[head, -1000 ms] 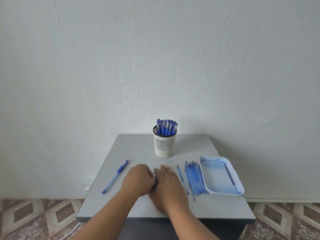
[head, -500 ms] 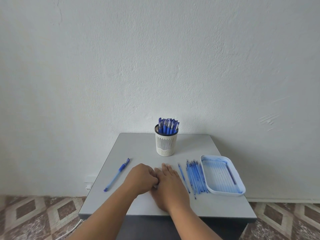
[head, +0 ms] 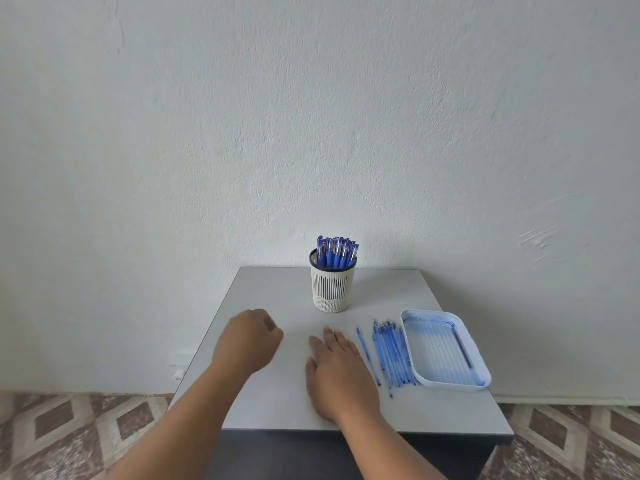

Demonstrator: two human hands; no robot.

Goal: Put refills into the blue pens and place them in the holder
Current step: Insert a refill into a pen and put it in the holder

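While the left hand [head: 247, 341] is hovering over the table [head: 277, 292] with fingers curled, whether it is holding anything cannot be told; the right hand [head: 337, 367] is lying flat, fingers straight, holding nothing. Just right of it, loose refills [head: 391, 355] are lying beside a white tray [head: 483, 377]. Behind the hands, the holder [head: 332, 289] is standing upright, carrying blue pens [head: 336, 254].

Holder [head: 332, 289] behind refills [head: 391, 355]; tray [head: 446, 382] right of them — all on table [head: 277, 403].
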